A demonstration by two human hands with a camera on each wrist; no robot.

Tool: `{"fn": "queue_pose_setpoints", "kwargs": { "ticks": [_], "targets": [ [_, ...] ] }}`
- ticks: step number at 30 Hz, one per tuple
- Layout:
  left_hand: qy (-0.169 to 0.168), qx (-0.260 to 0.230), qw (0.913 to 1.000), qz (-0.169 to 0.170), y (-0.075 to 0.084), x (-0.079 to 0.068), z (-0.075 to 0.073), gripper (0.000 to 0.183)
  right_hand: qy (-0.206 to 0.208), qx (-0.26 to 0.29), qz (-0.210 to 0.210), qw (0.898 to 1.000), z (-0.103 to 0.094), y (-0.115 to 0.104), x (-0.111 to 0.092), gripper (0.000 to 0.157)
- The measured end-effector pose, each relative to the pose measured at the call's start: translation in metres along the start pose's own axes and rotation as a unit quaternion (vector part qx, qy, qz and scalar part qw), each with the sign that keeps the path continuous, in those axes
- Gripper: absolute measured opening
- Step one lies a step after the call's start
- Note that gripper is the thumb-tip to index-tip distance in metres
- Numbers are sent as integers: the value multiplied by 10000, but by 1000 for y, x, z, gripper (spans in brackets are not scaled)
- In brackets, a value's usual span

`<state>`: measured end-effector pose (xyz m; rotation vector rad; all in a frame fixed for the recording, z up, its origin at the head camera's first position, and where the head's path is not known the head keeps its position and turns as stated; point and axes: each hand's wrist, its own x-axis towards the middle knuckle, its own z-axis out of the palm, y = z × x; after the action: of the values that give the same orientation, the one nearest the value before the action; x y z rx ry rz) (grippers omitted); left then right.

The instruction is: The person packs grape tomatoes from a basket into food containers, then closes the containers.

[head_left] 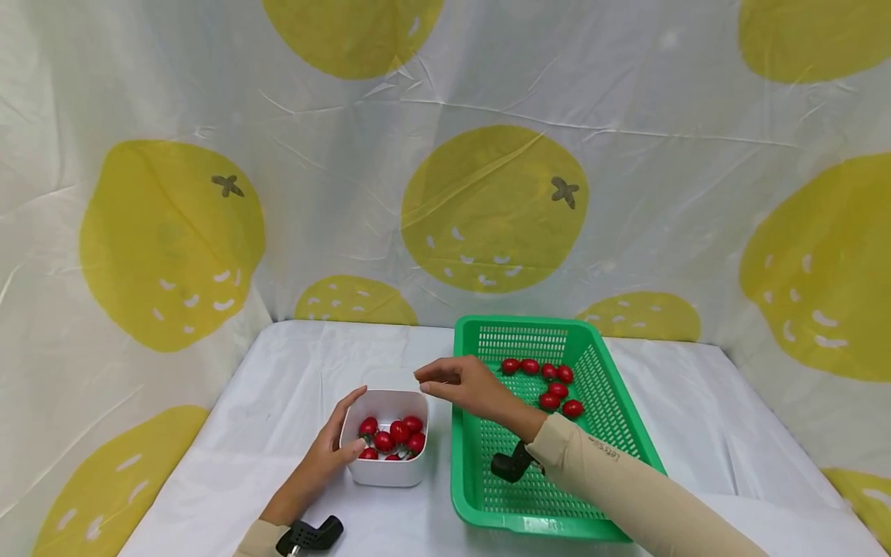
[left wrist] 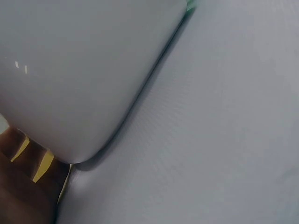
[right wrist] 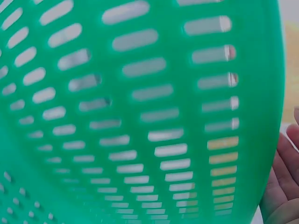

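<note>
A square white plastic box [head_left: 387, 473] with several red cherry tomatoes [head_left: 384, 442] inside rests on the white cloth. My left hand [head_left: 323, 452] grips its left side, thumb over the near rim. In the left wrist view, its fingers [left wrist: 28, 182] wrap the lower edge of the box [left wrist: 84, 70]. My right hand [head_left: 476, 389] hovers over the left rim of a green slotted basket [head_left: 459, 464], fingertips near the box's far right corner, nothing visible in them. More cherry tomatoes [head_left: 530, 367] lie in the basket's far half. The right wrist view shows the basket wall [right wrist: 257, 93] beside the right hand [right wrist: 282, 186].
A white cloth [head_left: 292, 387] covers the table. Behind it and at the sides hang pale curtains [head_left: 334, 186] printed with yellow lemons. The basket's raised walls stand just right of the box, with a narrow strip of cloth between them.
</note>
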<state>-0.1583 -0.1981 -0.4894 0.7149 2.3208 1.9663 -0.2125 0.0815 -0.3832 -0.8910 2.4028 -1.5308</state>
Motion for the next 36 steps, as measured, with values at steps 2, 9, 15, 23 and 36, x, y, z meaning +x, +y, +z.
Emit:
{"fn": "queue_pose_setpoints", "kwargs": {
  "ticks": [2,9,15,23,36],
  "targets": [
    [10,-15,10000,-18,0,0,0,73,61,-3,65,10000,-5,2,-1,25],
    [-21,-42,10000,-22,-2,0,-2,72,354,-42,224,9991,-20,8,-5,28],
    [-46,-45,10000,-2,-4,0,-2,73,490,29,171,9986,-30,17,-7,28],
    [-9,28,10000,-12,-3,-1,-1,74,642,10,279,9975,-47,26,-8,29],
    [-3,23,10000,-53,-1,-1,0,73,896,-354,632,9933,-71,47,-12,35]
  ]
}}
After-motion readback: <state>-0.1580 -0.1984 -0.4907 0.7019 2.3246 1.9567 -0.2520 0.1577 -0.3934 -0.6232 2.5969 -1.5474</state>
